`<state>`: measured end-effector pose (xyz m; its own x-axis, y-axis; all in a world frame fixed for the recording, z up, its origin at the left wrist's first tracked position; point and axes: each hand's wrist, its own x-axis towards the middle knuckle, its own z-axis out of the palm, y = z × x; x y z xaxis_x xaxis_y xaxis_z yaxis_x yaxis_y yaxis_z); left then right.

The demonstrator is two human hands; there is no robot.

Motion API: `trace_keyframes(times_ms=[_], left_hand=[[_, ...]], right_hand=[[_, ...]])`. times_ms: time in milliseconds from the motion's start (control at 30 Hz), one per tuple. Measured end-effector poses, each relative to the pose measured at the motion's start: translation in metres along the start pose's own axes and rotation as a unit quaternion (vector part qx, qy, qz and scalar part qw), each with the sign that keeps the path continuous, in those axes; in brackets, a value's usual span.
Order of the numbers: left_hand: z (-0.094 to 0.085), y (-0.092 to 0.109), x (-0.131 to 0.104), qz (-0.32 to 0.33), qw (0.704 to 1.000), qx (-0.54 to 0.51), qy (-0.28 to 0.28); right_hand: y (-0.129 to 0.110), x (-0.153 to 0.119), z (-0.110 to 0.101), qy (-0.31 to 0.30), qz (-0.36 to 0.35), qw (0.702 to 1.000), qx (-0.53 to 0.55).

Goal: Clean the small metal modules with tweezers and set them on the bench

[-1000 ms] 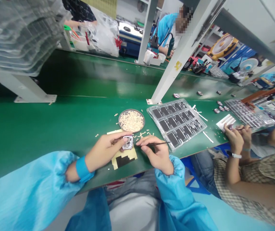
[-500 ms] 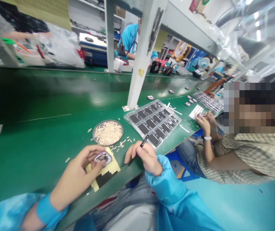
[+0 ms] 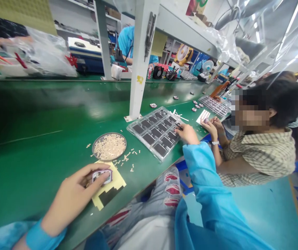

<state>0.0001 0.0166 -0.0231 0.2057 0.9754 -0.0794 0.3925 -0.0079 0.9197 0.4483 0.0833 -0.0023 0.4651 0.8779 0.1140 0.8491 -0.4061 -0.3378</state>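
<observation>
My left hand (image 3: 73,194) is closed around a small rounded-square watch case (image 3: 102,176), its open inner side facing up with the thumb across it. Beneath it lies a yellow sheet (image 3: 117,178) with black stepped pieces (image 3: 111,195) along its near edge. Farther right, my right hand (image 3: 189,134) grips black tweezers (image 3: 179,127) over the right end of a clear plastic tray (image 3: 146,141). Rows of dark square screens (image 3: 149,139) fill that tray. The tweezer tips are among small parts there; whether they pinch one, I cannot tell.
A round dish (image 3: 93,148) of small beige pieces stands beyond the yellow sheet, with loose pieces (image 3: 125,157) scattered beside it. A white post (image 3: 138,80) rises behind the tray. On the right, a co-worker (image 3: 258,152) sits handling a similar small case.
My right hand, with the tweezers, has moved right and forward from near the yellow sheet to the tray. The left hand still holds the watch case. The whole view has shifted.
</observation>
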Motion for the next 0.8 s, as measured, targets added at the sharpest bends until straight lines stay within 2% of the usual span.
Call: trace_keyframes(times_ms=[167,333,400,467,533,600,667,733,800], left_hand=[[-0.006,0.003,-0.001,-0.052,0.990,-0.120,-0.043],[-0.008,0.005,-0.005,-0.038,0.976,-0.209,-0.051],[-0.008,0.008,-0.006,-0.036,0.969,-0.240,-0.054],[-0.007,0.011,-0.007,-0.036,0.963,-0.261,-0.058],[-0.005,0.013,-0.007,-0.033,0.960,-0.271,-0.063],[-0.003,0.013,-0.008,-0.027,0.961,-0.270,-0.056],[0.000,0.012,-0.008,-0.019,0.966,-0.254,-0.039],[0.002,0.010,-0.007,-0.008,0.973,-0.229,-0.023],[0.004,0.008,-0.007,0.006,0.978,-0.206,-0.013]], right_hand=[[0.002,-0.001,0.001,-0.004,0.006,1.000,-0.014],[-0.004,-0.022,0.002,0.072,-0.016,0.997,0.019],[-0.019,-0.043,0.004,0.140,-0.036,0.984,0.105],[-0.044,-0.072,0.006,0.181,-0.054,0.948,0.254],[-0.075,-0.104,0.009,0.113,-0.089,0.916,0.375],[-0.104,-0.135,0.015,-0.042,-0.145,0.885,0.440],[-0.128,-0.158,0.023,-0.156,-0.192,0.848,0.469],[-0.144,-0.173,0.031,-0.218,-0.228,0.823,0.473],[-0.154,-0.181,0.037,-0.253,-0.247,0.806,0.476]])
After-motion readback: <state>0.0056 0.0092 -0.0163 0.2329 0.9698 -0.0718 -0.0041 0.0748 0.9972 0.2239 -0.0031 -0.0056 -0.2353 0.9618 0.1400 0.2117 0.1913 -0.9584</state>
